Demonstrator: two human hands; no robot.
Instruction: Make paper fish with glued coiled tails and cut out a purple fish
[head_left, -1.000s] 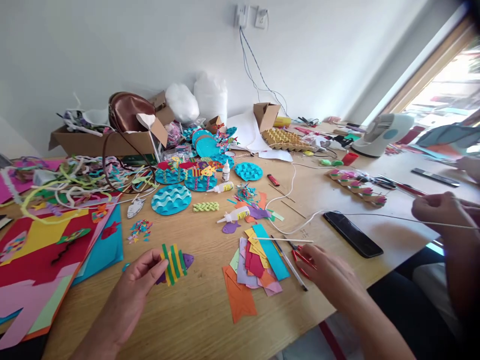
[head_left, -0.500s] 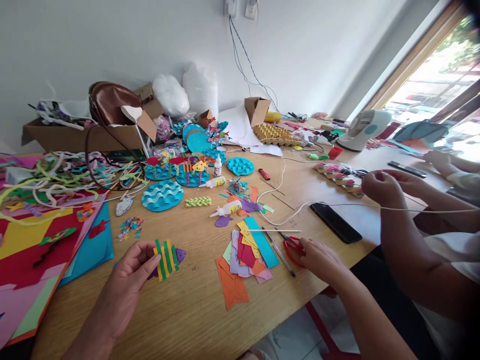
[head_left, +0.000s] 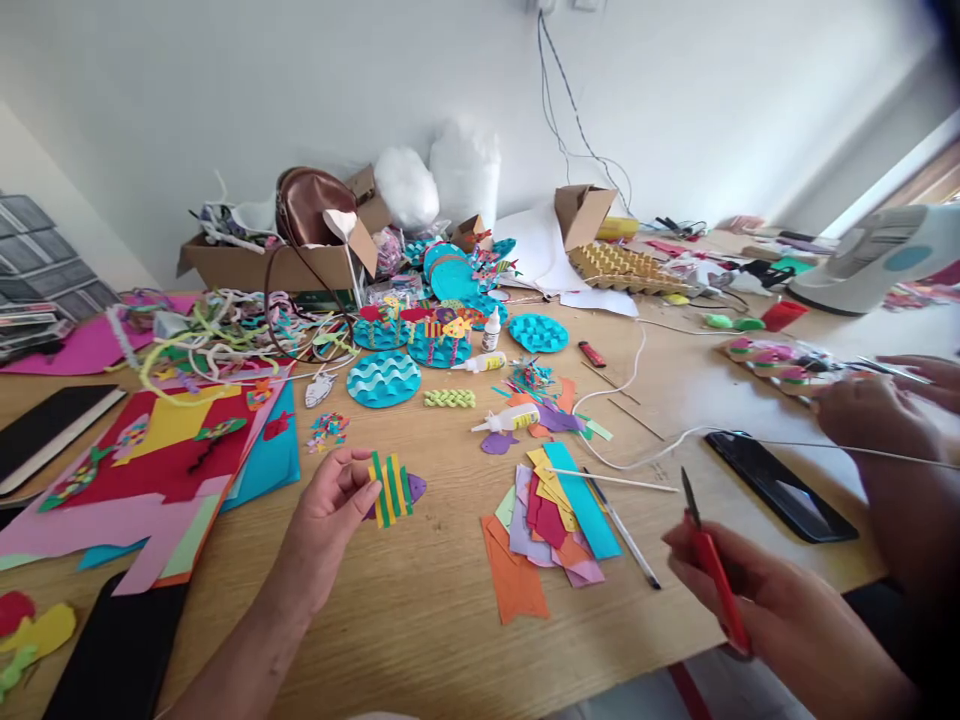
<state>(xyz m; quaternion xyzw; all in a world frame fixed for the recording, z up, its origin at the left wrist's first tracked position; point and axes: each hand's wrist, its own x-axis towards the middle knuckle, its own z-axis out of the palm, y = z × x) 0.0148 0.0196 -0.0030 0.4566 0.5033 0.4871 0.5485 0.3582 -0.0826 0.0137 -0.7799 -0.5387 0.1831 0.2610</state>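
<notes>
Between the thumb and fingers of my left hand (head_left: 334, 515) is a purple paper fish (head_left: 415, 488) with green and yellow strips across its body. My right hand (head_left: 757, 590) grips red-handled scissors (head_left: 716, 575), raised over the table's front edge, blades pointing away and together. Between my hands lies a pile of coloured paper scraps (head_left: 551, 510). Beside it are a blue paper strip (head_left: 589, 500), a pen (head_left: 622, 530) and a thin white stick (head_left: 611, 480). Farther back, a glue bottle (head_left: 514, 418) lies next to a purple fish cutout (head_left: 499, 442).
A black phone (head_left: 780, 485) and a white cable (head_left: 645, 465) lie on the right, near another person's hands (head_left: 870, 410). Coloured paper sheets (head_left: 150, 470) cover the left. Blue scalloped discs (head_left: 384, 379), a box (head_left: 270, 272) and an egg tray (head_left: 622, 268) stand farther back.
My right hand has picked the scissors up off the table and moved right with them. The view has turned left. My left hand still holds the fish.
</notes>
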